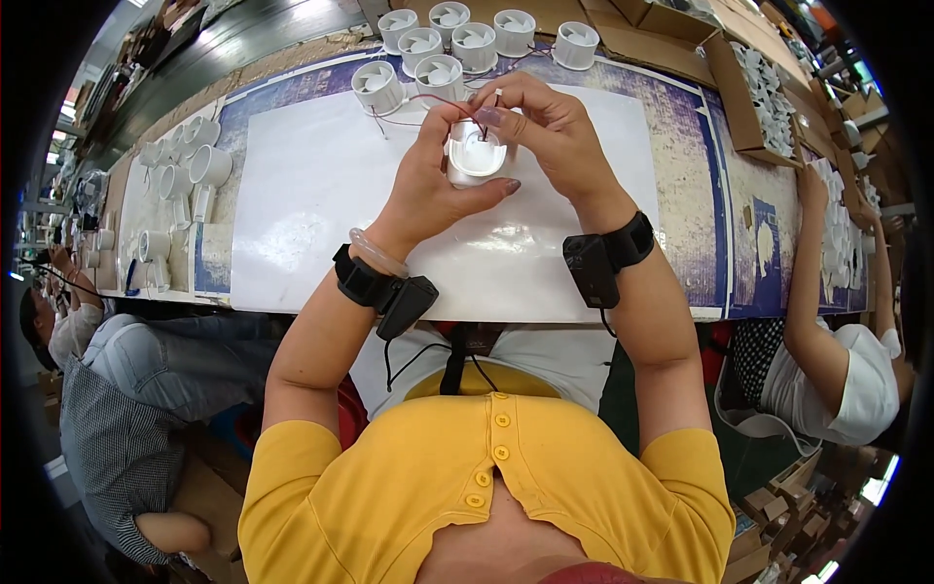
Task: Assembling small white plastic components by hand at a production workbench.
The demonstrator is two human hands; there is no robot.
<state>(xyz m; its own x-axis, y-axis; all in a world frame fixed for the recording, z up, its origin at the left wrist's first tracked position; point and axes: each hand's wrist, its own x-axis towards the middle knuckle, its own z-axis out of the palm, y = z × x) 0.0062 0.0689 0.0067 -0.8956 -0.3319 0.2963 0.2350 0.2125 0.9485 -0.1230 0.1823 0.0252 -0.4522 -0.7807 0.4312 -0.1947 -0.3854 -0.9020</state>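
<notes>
Head view: the person's two hands meet above a white sheet (321, 195) on the desk (681, 146).
Left hand (428, 185): fingers clamped around a white fan housing (474, 156), thumb lying along its lower rim.
Right hand (550, 127): fingers together in a pinch at the housing's top, on thin red and dark wires (428, 100).
Fan housing: held just above the sheet, in the upper middle of the picture; its back is covered by the left palm, so its shape there cannot be made out.
Wires: they trail left over the sheet; where they end is hard to tell.
Fans (457, 44): seven finished white ones stand in a cluster just beyond the hands; the far ones are cut off by the rim.
Left parts (190, 170): white cup-like pieces on the desk, too small and bent by the lens to count.
Boxes (764, 97): cardboard ones at right hold white pieces, uncountable.
Wrist units: two black ones, one per wrist, the left (389, 287) and the right (603, 258).
Others: two people, one at the left (117, 389) and one at the right (837, 331), both partly cut off.
</notes>
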